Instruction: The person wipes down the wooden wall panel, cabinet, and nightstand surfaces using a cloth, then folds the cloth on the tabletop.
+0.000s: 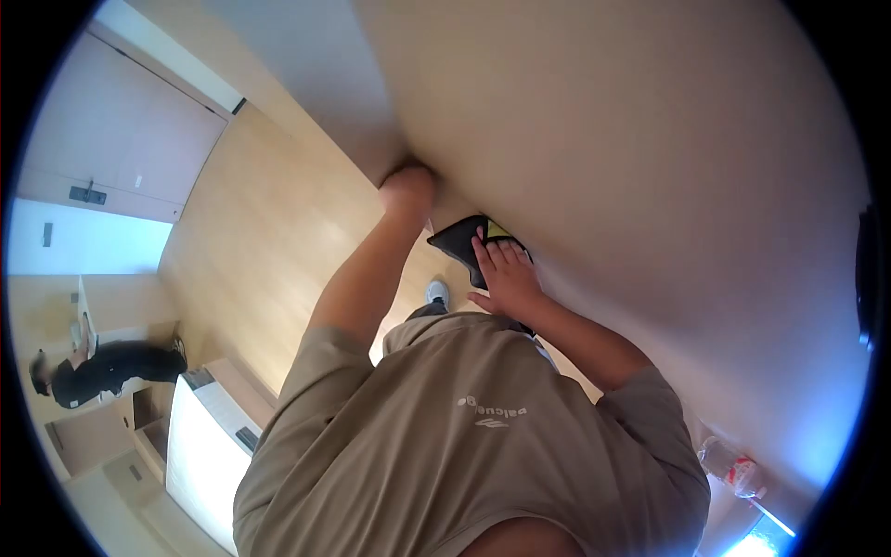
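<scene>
1 hand (510, 278) flat on blk item (457, 243)

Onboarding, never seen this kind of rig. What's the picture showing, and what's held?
No robot here: one camera worn on a bare-handed person's head looks forward and down, so the wearer's shirt fills the bottom. The left hand is at the edge of a large beige panel, its fingers hidden. The right hand is on a black pouch-like item with a yellow patch; whether it grips is unclear. A clear bottle shows at lower right; another person in black is far left.
</scene>
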`<state>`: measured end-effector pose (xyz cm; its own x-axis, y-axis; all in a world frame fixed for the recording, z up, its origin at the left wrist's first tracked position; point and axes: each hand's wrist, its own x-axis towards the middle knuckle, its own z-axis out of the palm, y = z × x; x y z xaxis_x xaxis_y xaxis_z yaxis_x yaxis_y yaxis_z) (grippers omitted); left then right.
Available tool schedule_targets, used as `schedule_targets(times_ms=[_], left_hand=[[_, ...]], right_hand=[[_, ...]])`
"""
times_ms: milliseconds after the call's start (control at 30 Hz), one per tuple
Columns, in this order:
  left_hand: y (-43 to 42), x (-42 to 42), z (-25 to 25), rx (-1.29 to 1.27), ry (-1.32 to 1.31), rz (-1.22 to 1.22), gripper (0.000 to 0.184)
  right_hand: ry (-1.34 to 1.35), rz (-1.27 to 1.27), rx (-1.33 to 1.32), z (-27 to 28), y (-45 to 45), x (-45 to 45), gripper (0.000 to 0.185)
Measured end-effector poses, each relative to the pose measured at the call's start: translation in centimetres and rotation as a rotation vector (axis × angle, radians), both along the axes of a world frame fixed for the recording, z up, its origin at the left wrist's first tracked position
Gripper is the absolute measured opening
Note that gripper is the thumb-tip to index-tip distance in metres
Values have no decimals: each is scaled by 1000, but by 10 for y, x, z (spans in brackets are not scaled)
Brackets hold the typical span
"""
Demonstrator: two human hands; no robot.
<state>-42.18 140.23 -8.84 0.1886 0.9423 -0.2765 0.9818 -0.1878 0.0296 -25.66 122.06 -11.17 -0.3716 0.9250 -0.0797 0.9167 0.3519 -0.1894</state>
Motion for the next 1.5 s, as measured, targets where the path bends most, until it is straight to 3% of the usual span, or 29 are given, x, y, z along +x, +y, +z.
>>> schedule_targets(times_ms=[33,100,133,200,300,367,433,533,667,767,833,867,933,1067,1133,1200,1300,1333,1367,1400,1500], left_hand=[[7,0,-1,-35,-6,66,25],[-15,-21,-5,-92,-4,-70,25],[-43,-41,4,-97,-60,-182,26],[-109,-113,-27,-315,-77,-129,24],[-217,-240,-69,-554,55,148,30],[-250,-267,-71,-715,81,362,35],[-258,-290,-111,-671,-13,413,39],[-235,-271,-142,-463,-54,367,41],[-170,-204,-94,-429,-172,325,40],[-143,-175,-73,-435,-229,248,37],[-128,-166,-71,-335,-512,187,34],[-123,-160,-69,-338,-513,178,34],[-116,-150,-59,-426,-767,300,33],[-114,-171,-121,-397,-671,201,33],[-132,-198,-159,-425,-510,123,33],[-153,-237,-205,-430,-261,-104,33],[-185,-289,-233,-649,-21,-139,34],[-199,-330,-283,-667,4,-287,34],[-200,-317,-246,-773,84,-175,35],[-213,-359,-297,-777,73,-313,34],[-219,-324,-224,-799,77,-23,33]], right_hand=[[0,-1,14,1,4,-1,100],[4,-12,-10,2,1,-1,100],[7,-2,-12,1,-1,0,100],[68,4,16,-3,2,1,102],[79,7,-4,-5,3,1,103],[68,17,-37,-4,1,-2,103],[38,-5,28,-6,5,-4,104],[37,33,24,-5,27,-15,104],[55,119,64,-6,102,-60,103],[82,31,137,-13,118,-88,101],[78,3,101,-11,112,-86,100],[73,-12,68,-11,106,-80,98],[95,-55,44,-7,76,-64,98],[142,-208,-62,2,-11,1,97],[33,-287,-136,12,-78,41,94],[-128,-316,-175,11,-146,91,93],[-195,-304,-156,7,-198,134,95],[-173,-259,-150,6,-203,141,97],[-173,-285,-157,8,-202,139,97],[-177,-276,-163,12,-195,131,98],[-126,-207,-158,20,-150,105,101]])
